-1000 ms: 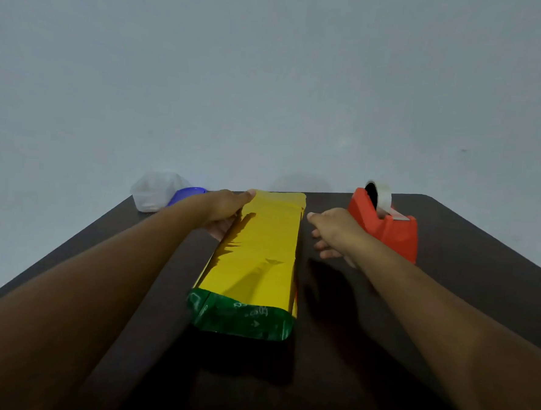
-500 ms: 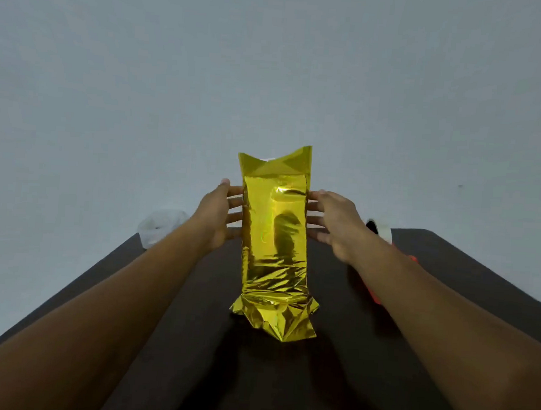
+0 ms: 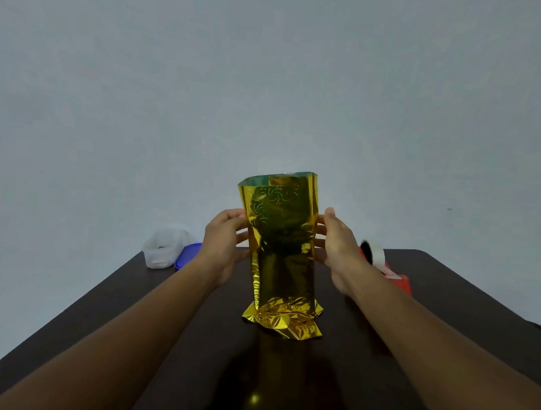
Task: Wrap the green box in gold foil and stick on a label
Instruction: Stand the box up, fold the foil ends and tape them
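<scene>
Gold foil (image 3: 283, 256) wrapped around the box, standing upright at mid-worktop (image 3: 445, 326), crumpled lower end touching the surface, top end open. Left hand (image 3: 224, 244) and right hand (image 3: 339, 244) grip its two sides. Red tape dispenser (image 3: 391, 272) right; clear container (image 3: 162, 249) with blue lid (image 3: 187, 255) left.

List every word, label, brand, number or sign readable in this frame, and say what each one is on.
None can be read.
Gold foil: only an embossed swirl pattern near the top, no lettering.
Tape dispenser: no print visible.
Clear container and blue lid: too small and blurred to tell whether they carry any text.
No label is visible yet.
</scene>
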